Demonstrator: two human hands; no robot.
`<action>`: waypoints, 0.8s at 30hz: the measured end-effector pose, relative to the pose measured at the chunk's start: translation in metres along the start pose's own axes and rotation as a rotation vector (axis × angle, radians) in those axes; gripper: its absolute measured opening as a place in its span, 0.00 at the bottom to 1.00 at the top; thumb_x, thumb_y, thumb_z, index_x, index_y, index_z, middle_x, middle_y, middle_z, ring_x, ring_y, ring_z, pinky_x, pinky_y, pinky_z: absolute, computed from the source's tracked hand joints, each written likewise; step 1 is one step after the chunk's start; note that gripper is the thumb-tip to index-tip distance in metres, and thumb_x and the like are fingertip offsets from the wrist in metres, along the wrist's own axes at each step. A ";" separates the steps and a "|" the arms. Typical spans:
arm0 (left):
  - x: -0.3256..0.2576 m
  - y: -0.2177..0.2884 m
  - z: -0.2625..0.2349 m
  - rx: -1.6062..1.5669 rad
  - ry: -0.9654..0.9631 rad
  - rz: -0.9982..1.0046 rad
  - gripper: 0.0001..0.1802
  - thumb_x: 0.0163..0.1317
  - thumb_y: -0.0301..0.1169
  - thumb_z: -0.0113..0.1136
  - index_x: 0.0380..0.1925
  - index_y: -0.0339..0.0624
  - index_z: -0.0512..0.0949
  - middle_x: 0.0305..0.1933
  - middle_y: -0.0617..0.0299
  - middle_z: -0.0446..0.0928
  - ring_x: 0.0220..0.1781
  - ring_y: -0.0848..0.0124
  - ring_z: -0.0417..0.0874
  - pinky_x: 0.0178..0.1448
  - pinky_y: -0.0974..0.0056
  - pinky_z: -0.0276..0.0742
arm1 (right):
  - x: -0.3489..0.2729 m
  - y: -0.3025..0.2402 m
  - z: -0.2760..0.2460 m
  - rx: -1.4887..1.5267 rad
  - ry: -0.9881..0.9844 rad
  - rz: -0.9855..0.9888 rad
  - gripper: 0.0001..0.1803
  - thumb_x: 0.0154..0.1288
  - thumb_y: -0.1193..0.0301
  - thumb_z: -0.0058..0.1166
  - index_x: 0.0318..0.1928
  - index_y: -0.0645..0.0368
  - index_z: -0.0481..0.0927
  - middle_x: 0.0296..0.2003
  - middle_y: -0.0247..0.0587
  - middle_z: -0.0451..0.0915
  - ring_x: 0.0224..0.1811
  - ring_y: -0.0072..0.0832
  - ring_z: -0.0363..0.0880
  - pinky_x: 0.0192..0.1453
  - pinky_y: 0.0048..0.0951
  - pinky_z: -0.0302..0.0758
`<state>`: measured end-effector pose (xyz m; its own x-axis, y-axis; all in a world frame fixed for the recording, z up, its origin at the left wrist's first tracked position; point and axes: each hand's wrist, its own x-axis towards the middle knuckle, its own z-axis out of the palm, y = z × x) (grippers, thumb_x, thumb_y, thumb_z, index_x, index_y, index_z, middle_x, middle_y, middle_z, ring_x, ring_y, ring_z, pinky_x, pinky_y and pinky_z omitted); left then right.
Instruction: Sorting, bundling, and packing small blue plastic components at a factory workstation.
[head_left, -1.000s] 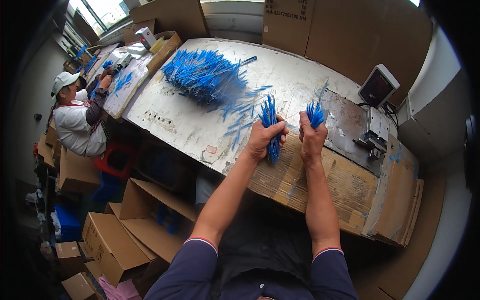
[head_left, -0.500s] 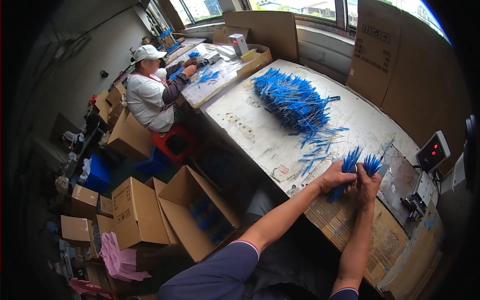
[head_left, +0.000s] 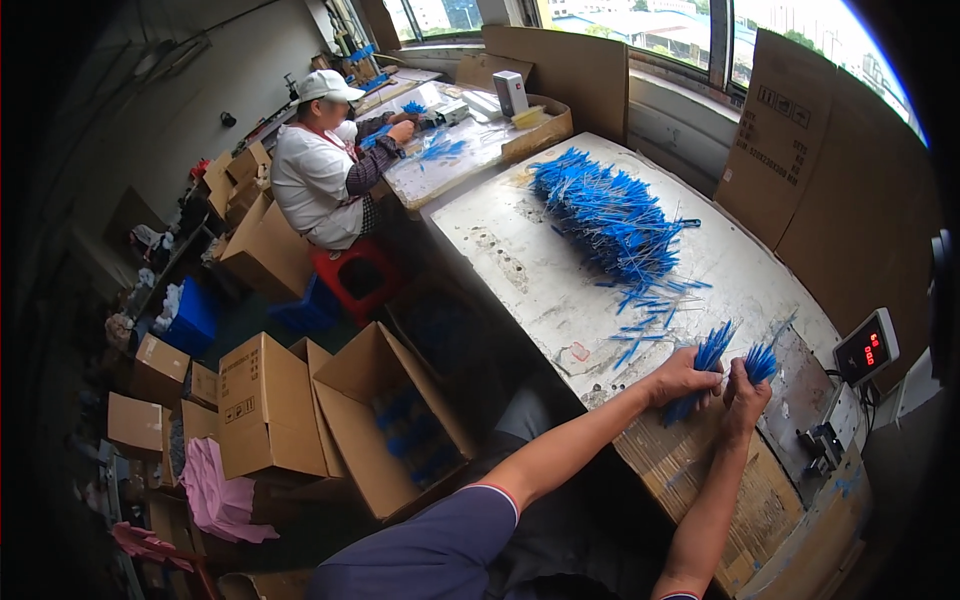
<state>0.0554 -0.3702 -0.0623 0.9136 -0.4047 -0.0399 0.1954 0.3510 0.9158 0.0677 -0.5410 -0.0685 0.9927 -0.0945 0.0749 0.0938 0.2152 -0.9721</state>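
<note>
My left hand (head_left: 682,378) is closed around a bundle of thin blue sticks (head_left: 713,346), which pokes out above and below the fist. Close beside it, my right hand (head_left: 745,396) grips a second, smaller-looking bundle of blue sticks (head_left: 761,362), its tips fanned upward. Both hands are above the cardboard-covered near edge of the white table (head_left: 500,250). Beyond them lies a large heap of the same sticks (head_left: 610,215), with fine pale wire-like ends. Loose sticks (head_left: 640,325) trail from the heap toward my left hand.
A lit digital display (head_left: 868,347) and a small metal fixture (head_left: 825,445) stand at the right. An open carton (head_left: 345,400) holding blue bundles is on the floor at left. A co-worker (head_left: 325,175) sits at the farther table, handling blue sticks. Cardboard sheets (head_left: 770,150) line the window side.
The whole view has shifted a little, so the scene sits lower and farther right. My two hands keep their bundles, which are now slightly farther apart.
</note>
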 end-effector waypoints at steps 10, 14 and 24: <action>-0.002 -0.006 0.005 0.005 0.050 0.052 0.14 0.67 0.31 0.67 0.45 0.34 0.77 0.35 0.56 0.85 0.26 0.73 0.85 0.29 0.66 0.83 | 0.005 0.008 -0.004 0.153 0.256 -0.064 0.05 0.72 0.72 0.63 0.36 0.55 0.82 0.22 0.23 0.74 0.15 0.10 0.60 0.16 0.19 0.50; -0.001 -0.005 0.004 0.016 0.067 0.041 0.14 0.67 0.31 0.67 0.46 0.34 0.77 0.36 0.56 0.85 0.26 0.73 0.84 0.28 0.67 0.82 | 0.003 0.008 0.004 0.136 0.332 -0.073 0.05 0.72 0.73 0.63 0.36 0.55 0.81 0.21 0.22 0.73 0.14 0.10 0.59 0.16 0.19 0.50; 0.001 -0.009 0.003 0.058 0.121 0.051 0.13 0.65 0.31 0.68 0.44 0.36 0.78 0.34 0.59 0.85 0.25 0.76 0.82 0.29 0.69 0.79 | 0.007 0.010 0.000 0.201 0.353 -0.046 0.06 0.72 0.73 0.63 0.37 0.56 0.79 0.23 0.24 0.74 0.14 0.10 0.58 0.16 0.19 0.50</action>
<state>0.0533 -0.3761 -0.0696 0.9588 -0.2815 -0.0373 0.1298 0.3179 0.9392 0.0759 -0.5401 -0.0774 0.9035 -0.4285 0.0019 0.1847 0.3853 -0.9041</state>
